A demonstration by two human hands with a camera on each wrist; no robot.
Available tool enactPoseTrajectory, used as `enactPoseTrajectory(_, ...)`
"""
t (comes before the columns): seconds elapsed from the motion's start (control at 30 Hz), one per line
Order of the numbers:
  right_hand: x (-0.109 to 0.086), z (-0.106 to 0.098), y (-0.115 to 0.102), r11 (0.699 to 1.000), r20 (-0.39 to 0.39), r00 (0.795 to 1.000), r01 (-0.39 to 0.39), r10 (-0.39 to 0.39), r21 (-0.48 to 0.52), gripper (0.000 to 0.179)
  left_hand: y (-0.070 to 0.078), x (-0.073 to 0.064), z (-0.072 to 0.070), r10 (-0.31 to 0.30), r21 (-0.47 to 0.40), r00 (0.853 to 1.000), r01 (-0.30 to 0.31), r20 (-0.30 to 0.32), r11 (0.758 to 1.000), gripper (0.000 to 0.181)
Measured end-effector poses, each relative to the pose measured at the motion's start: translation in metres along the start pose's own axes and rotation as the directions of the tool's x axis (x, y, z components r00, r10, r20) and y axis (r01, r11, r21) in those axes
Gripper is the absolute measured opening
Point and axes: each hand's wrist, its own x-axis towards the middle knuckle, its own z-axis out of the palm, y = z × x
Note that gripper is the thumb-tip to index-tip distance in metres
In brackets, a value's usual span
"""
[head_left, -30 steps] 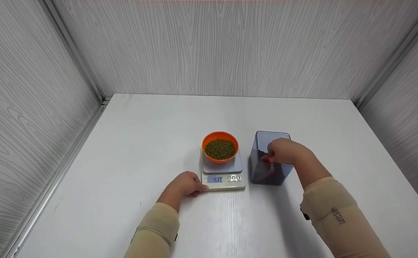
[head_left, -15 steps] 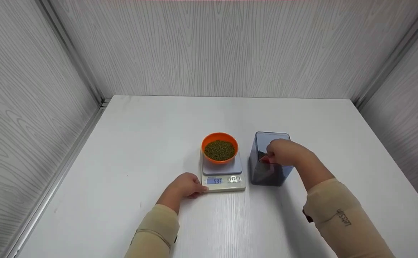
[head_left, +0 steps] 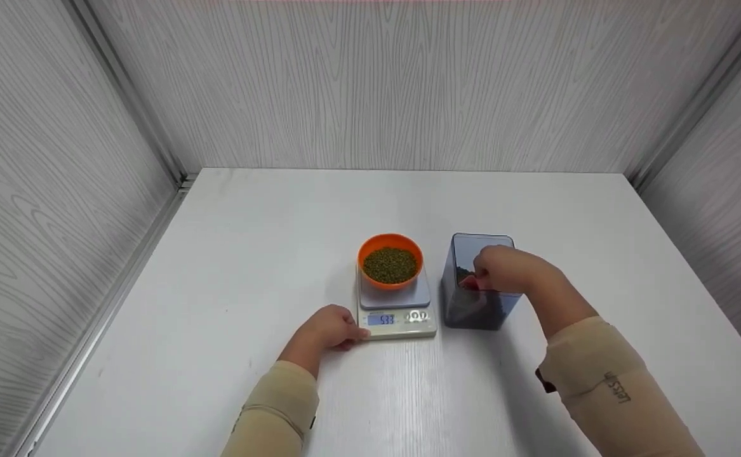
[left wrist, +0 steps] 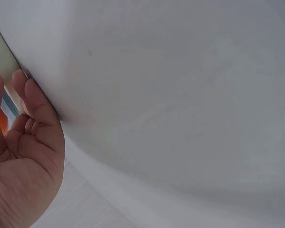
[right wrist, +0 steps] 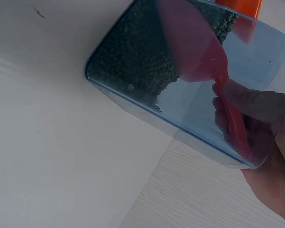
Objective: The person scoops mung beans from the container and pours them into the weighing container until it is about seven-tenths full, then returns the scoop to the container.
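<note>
On the table stands a white kitchen scale (head_left: 402, 330) with an orange bowl (head_left: 390, 239) of small green-brown grains (head_left: 390, 264) on its platform. Its display shows the digits 533. My left hand (head_left: 329, 327) grips the scale's near left corner, thumb on top and fingers curled at the side. To the right, my right hand (head_left: 503, 268) reaches into a tall clear container (head_left: 456, 304) of dark grains (right wrist: 132, 57). It holds a red scoop (right wrist: 192, 45) by the handle, thumb and fingers curled round it. The scoop's blade lies against the grains inside.
The white table (head_left: 268, 241) carries the scale and the container side by side, a narrow gap apart. Grey wood-patterned panels (head_left: 370, 89) enclose it at the back and both sides.
My right forearm has shifted slightly to the right, while its hand stays inside the container with the scoop. The left hand, scale and bowl look the same, and the display digits are unchanged.
</note>
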Motion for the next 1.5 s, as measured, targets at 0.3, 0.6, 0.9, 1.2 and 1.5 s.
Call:
enactPoseTrajectory(0.3,-0.007,-0.002,0.009,0.997,-0.128,0.99,0.059,-0.052,0.047,0.004,0.0,-0.002,0.0,0.001,0.004,1.0,-0.001,-0.007,1.0,0.028)
enactPoseTrajectory(0.6,-0.022,-0.001,0.019,0.99,-0.245,0.966,0.104,-0.078,0.094,0.005,0.001,-0.002,-0.001,0.015,0.019,1.0,-0.015,-0.002,1.0,0.027)
enactPoseTrajectory(0.9,-0.037,0.0,0.031,0.962,-0.266,0.964,0.063,0.01,0.265,0.009,0.003,-0.002,-0.002,-0.001,0.031,1.0,0.001,0.008,1.0,0.028)
enactPoseTrajectory(1.2,-0.043,0.005,0.04,0.947,-0.293,0.956,0.087,0.008,0.31,0.008,0.001,-0.001,-0.001,-0.005,0.024,1.0,0.005,0.006,1.0,0.028)
enactPoseTrajectory(1.5,-0.05,0.006,0.042,0.923,-0.317,0.948,0.121,0.001,0.366,0.008,0.002,-0.001,-0.001,0.009,0.049,1.0,-0.009,0.004,0.999,0.03)
